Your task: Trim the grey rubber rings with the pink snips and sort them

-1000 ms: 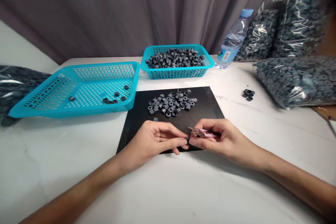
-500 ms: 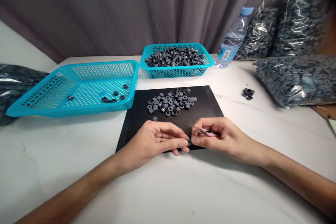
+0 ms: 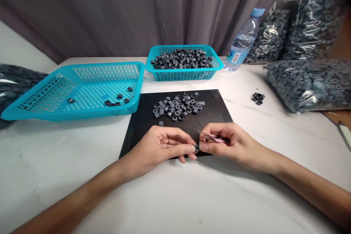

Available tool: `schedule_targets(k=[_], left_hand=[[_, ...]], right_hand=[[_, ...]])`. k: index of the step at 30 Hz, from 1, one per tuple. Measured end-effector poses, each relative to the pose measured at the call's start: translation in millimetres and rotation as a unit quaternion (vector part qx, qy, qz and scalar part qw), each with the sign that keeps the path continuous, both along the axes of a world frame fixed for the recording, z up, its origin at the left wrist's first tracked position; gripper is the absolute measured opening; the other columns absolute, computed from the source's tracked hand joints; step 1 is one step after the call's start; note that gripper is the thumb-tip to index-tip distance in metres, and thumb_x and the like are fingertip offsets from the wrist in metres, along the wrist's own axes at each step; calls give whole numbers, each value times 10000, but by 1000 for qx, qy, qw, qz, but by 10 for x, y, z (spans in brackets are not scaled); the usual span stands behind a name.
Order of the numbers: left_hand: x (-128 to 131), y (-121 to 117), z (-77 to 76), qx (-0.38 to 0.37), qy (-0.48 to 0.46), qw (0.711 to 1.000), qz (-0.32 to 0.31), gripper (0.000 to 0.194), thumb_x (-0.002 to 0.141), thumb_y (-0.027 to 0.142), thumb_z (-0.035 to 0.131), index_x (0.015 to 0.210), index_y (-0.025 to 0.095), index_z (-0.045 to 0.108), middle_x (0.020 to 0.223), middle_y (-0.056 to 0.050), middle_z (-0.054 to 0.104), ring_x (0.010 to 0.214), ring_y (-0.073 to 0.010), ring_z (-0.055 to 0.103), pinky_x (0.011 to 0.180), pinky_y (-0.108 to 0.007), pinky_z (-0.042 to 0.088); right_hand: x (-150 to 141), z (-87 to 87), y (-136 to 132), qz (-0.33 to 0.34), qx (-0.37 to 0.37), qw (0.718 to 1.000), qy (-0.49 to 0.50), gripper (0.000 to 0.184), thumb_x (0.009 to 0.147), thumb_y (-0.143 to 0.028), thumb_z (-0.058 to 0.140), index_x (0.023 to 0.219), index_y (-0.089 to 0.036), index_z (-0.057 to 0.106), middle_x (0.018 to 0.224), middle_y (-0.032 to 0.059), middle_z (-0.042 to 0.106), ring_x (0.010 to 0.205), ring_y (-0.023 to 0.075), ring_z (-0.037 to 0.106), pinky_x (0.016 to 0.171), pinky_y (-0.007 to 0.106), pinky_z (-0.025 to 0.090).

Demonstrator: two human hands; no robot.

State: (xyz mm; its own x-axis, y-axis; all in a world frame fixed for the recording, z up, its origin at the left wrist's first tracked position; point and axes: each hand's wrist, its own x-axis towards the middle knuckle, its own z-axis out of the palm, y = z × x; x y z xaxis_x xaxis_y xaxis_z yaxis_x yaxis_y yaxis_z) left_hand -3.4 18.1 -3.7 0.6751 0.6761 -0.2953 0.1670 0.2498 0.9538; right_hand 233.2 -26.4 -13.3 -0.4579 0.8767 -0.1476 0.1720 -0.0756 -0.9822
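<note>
Well left of the fingers, a bag of dark parts lies behind a blue basket with a few scattered rings. The left hand pinches a small dark piece over the near edge of a black mat, probably to keep it steady. Ahead of these fingers lie a lone ring and a loose heap of rings, seemingly set within short reach; farther ahead, a full basket stands by the curtain. The right hand holds a pink-handled tool inside curled fingers, perhaps leaving the tips free; they sit narrow at the piece, and I cannot tell whether they touch it. Ahead and right come a bottle, a small dark cluster and stuffed bags, crowding that side. The tabletop gives most moving room nearer the person.
</note>
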Motion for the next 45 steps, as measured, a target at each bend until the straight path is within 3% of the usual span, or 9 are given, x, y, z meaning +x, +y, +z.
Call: schedule_targets(k=[2, 4, 8, 12, 15, 18, 25, 30, 45], left_hand=[[-6, 5, -12, 5, 8, 1000, 17, 131, 861, 270, 783, 917, 152, 772, 807, -51, 817, 699, -132, 734, 660, -201, 581], [-9, 7, -16, 21, 24, 999, 34, 141, 861, 277, 782, 918, 148, 779, 794, -55, 816, 669, -129, 722, 648, -204, 574], [3, 10, -6, 35, 41, 997, 47, 142, 853, 282, 787, 904, 149, 792, 768, -51, 813, 624, -117, 702, 637, -197, 565], [13, 11, 2, 32, 43, 997, 54, 158, 846, 285, 792, 924, 148, 793, 757, -51, 810, 619, -121, 700, 632, -198, 561], [11, 4, 3, 39, 47, 996, 58, 164, 854, 293, 785, 926, 146, 790, 768, -52, 811, 626, -122, 703, 640, -199, 560], [7, -4, 5, 43, 48, 996, 60, 162, 856, 296, 783, 921, 148, 788, 759, -48, 809, 623, -124, 703, 644, -204, 562], [-2, -1, -10, 50, 50, 996, 56, 191, 844, 316, 790, 931, 146, 791, 771, -64, 809, 630, -147, 708, 649, -241, 577], [-5, -1, -15, 48, 51, 996, 56, 171, 841, 314, 798, 904, 155, 791, 752, -48, 806, 625, -126, 697, 639, -209, 567], [-12, -22, -12, 24, 24, 998, 54, 120, 847, 261, 796, 883, 146, 801, 752, -47, 811, 633, -102, 704, 629, -163, 575]], right_hand=[[18, -7, 2, -9, 49, 998, -35, 307, 946, -485, 656, 907, -184, 612, 732, -34, 469, 657, 107, 395, 575, 222, 326], [58, -24, 14, -28, 144, 985, -91, 290, 997, -477, 578, 1004, -191, 621, 802, -2, 548, 692, 124, 469, 601, 228, 381], [172, -84, 59, -40, 373, 903, -210, 292, 1070, -380, 447, 1209, -182, 611, 899, 59, 639, 731, 152, 589, 671, 262, 473], [225, -133, 75, -3, 474, 840, -264, 384, 1039, -451, 510, 1268, -164, 621, 859, 44, 658, 668, 130, 614, 612, 237, 480], [217, -148, 65, 9, 492, 823, -283, 453, 1029, -455, 530, 1357, -148, 578, 844, 30, 649, 648, 118, 612, 576, 224, 466], [208, -151, 63, 11, 508, 810, -292, 402, 1064, -389, 481, 1374, -147, 561, 811, 20, 652, 622, 112, 607, 551, 222, 449], [211, -115, 75, 18, 519, 803, -293, 297, 1083, -354, 442, 1180, -145, 629, 775, 25, 662, 600, 113, 605, 538, 240, 427], [209, -102, 82, 22, 532, 787, -312, 287, 1085, -347, 440, 1155, -143, 630, 769, 29, 656, 609, 119, 591, 546, 248, 416], [198, -136, 98, 39, 543, 779, -310, 243, 1068, -307, 487, 1137, -114, 616, 760, 14, 614, 615, 123, 543, 554, 262, 381]])
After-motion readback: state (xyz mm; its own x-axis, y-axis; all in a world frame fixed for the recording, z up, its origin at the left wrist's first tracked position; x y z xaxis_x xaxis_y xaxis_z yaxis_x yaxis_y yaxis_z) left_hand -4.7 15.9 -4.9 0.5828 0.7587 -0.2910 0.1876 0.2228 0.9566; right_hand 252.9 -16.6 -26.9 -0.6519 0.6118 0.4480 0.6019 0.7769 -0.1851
